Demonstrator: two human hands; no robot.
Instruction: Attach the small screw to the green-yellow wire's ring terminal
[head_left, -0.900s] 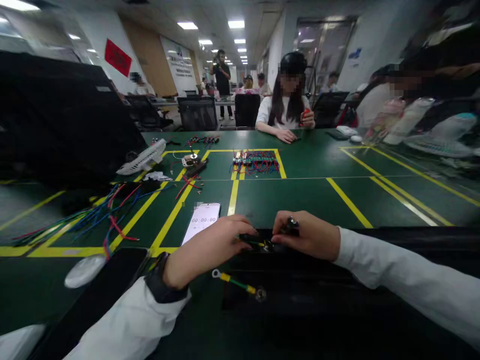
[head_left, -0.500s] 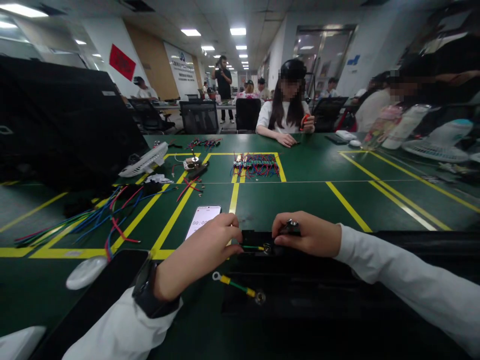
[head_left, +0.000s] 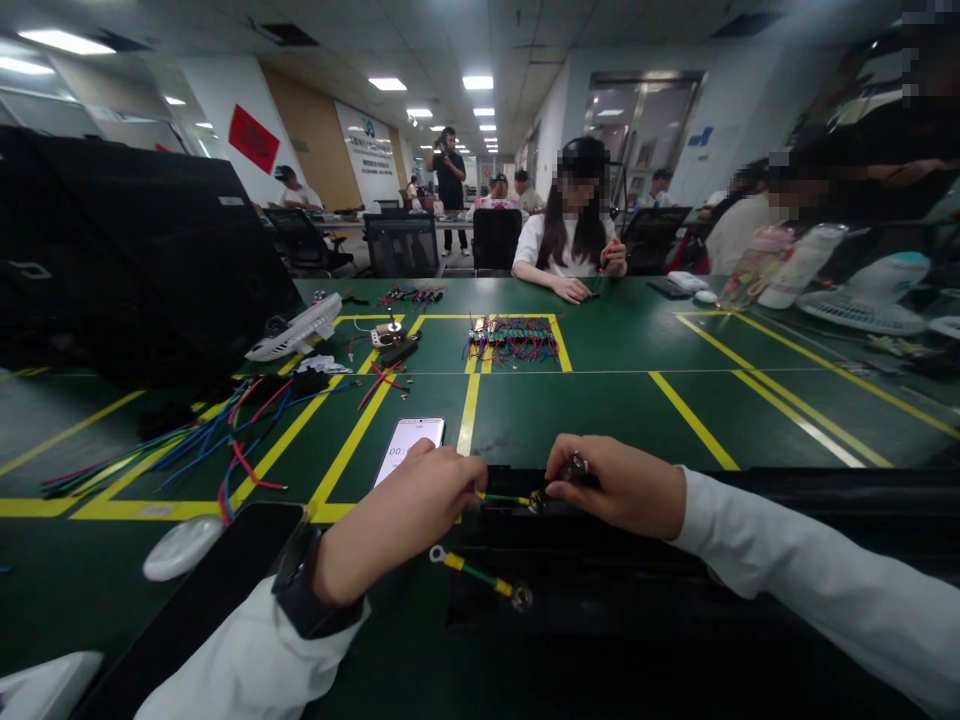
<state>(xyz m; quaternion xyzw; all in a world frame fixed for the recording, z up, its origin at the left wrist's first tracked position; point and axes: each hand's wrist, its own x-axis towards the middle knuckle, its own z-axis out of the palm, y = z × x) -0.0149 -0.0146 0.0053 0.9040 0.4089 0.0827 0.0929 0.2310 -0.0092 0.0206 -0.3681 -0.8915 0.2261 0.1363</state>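
Left hand (head_left: 409, 515) pinching a short wire (head_left: 501, 497) by its 9 o'clock end, right hand (head_left: 619, 488) closed on a metal tool (head_left: 576, 466) at its 3 o'clock terminal, steadying it on the black block (head_left: 600, 575).

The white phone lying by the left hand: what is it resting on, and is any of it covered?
The phone lies flat on the green table, beside a yellow tape line. Its near end is hidden behind the left hand, so nothing there can be seen.

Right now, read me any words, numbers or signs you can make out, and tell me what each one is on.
Phone screen: digits show, too blurred to read.
Red wall sign: unreadable.
White wall board: lettering too small to read.
Blue door sign: unreadable.
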